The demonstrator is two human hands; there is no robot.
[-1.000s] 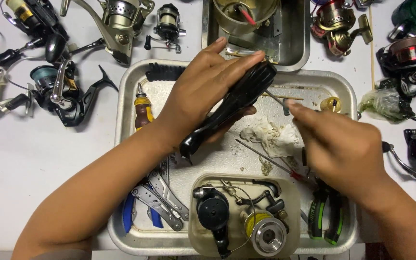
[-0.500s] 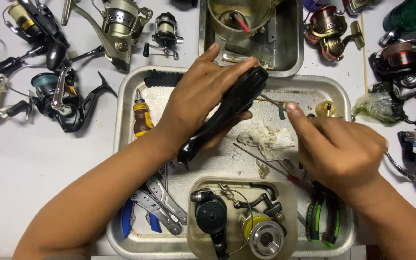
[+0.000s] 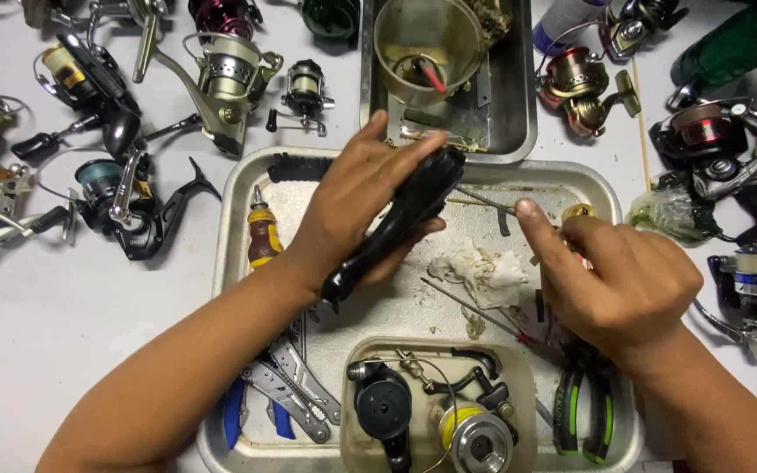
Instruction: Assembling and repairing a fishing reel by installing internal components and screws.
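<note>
My left hand (image 3: 354, 203) grips a long black reel body (image 3: 396, 229) and holds it tilted over a steel tray (image 3: 237, 188). My right hand (image 3: 617, 278) hovers at the right side of the tray, fingers curled around a small brass-coloured part (image 3: 578, 213), index finger stretched toward a thin metal pick (image 3: 484, 200) that sticks out from the black body. A crumpled white tissue (image 3: 480, 268) lies on the tray between the two hands.
The tray also holds a yellow-handled screwdriver (image 3: 262, 235), blue-handled pliers (image 3: 284, 396), green-handled pliers (image 3: 587, 410) and a small tub of reel parts (image 3: 431, 407). Several fishing reels (image 3: 124, 206) lie around it. A second steel tray with a clear cup (image 3: 428, 42) stands behind.
The view has shifted slightly. My right hand has lifted a little and moved toward the black body, index finger now stretched out. My left hand keeps its grip.
</note>
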